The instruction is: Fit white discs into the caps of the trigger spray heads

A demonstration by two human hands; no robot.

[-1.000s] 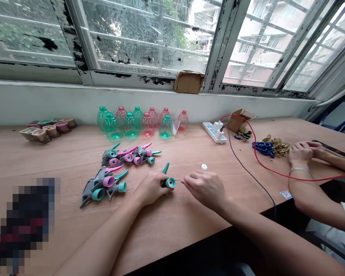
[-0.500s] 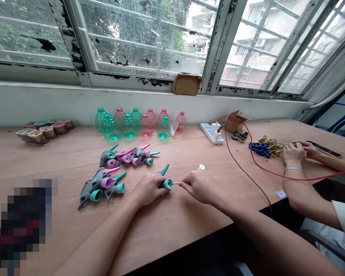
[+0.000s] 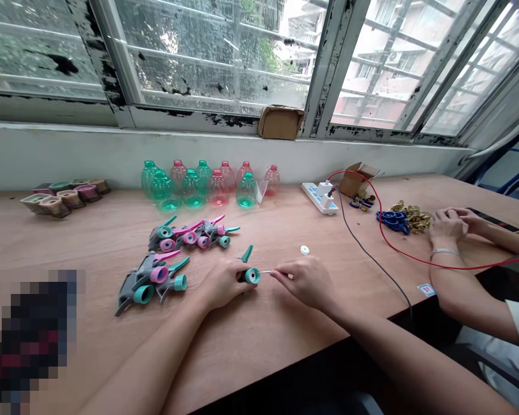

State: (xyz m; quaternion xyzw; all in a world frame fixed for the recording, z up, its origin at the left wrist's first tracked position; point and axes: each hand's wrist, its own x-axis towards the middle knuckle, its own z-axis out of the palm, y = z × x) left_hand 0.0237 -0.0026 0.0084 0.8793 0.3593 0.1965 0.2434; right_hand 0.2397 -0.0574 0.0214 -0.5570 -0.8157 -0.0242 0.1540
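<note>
My left hand (image 3: pixel 227 282) is closed around a grey trigger spray head (image 3: pixel 251 275) with a teal collar and a teal trigger (image 3: pixel 246 253). The collar's opening faces right. My right hand (image 3: pixel 305 281) pinches a thin pale rod or tube (image 3: pixel 265 272), whose left end is close to that opening; whether it goes inside is hard to see. Beyond my right hand lies a small white round disc (image 3: pixel 304 249). Several more spray heads with teal or pink parts lie left of my hands, in a front group (image 3: pixel 143 282) and a back group (image 3: pixel 190 235).
Green (image 3: pixel 194 190) and pink (image 3: pixel 218 189) clear bottles stand along the wall. Small containers (image 3: pixel 71 199) sit at the left. A power strip (image 3: pixel 320 199) trails a red cable (image 3: pixel 387 239). Another person's hands (image 3: pixel 450 225) rest near brass parts (image 3: pixel 416 219) and blue rings (image 3: pixel 392 221).
My right hand has shifted slightly right, and more of the rod shows between it and the collar. The white disc is less covered now. My left hand keeps its hold.
</note>
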